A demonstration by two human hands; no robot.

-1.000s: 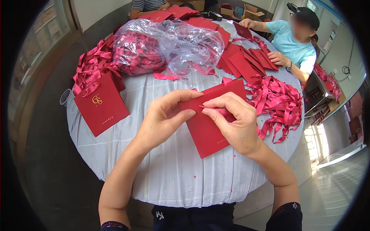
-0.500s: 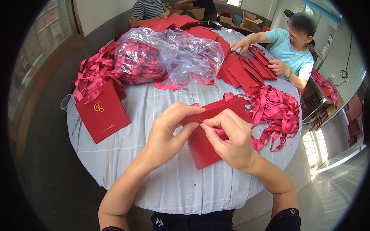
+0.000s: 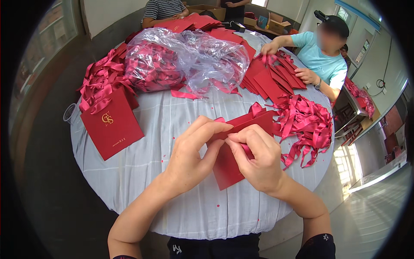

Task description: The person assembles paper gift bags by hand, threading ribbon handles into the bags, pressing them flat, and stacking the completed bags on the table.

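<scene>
Left hand point(image 3: 189, 155) pinches the top edge of a flat red paper bag point(image 3: 228, 166) at frame centre, thumb and fingers closed on it. Right hand point(image 3: 258, 162) grips the same edge just beside it, fingertips curled over a red ribbon end point(image 3: 246, 150). Bag lies tilted on the white-clothed round table point(image 3: 172, 125). Loose ribbon pile point(image 3: 306, 125) right of centre; finished red bag point(image 3: 111, 125) left; clear plastic sack of ribbons point(image 3: 185, 58) upper centre. Another person in a light blue shirt point(image 3: 323, 58) upper right.
</scene>
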